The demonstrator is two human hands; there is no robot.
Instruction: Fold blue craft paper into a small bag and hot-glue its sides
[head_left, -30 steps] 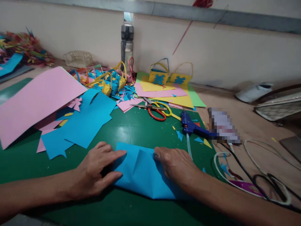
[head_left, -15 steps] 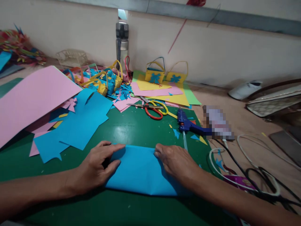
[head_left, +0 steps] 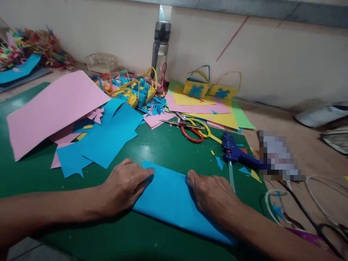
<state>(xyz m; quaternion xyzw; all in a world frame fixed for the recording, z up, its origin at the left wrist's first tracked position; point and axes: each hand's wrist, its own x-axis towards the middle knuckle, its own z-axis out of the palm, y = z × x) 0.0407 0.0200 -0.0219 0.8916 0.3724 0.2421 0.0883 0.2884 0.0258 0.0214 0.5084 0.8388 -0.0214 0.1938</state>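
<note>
Blue paper [head_left: 165, 203] folded before me

In the head view it lies on the green surface [head_left: 157, 145]. My left hand [head_left: 123, 186] bends over its left end, my right hand [head_left: 214, 192] curls at its far edge; whether either grips it, I cannot tell.

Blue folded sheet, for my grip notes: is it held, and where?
Left hand holds the sheet down at its left end; right hand at its far edge.

Capped bottle [head_left: 162, 33] by the wall [head_left: 114, 27], pale openwork basket [head_left: 102, 62], blue glue gun [head_left: 237, 154]
</note>
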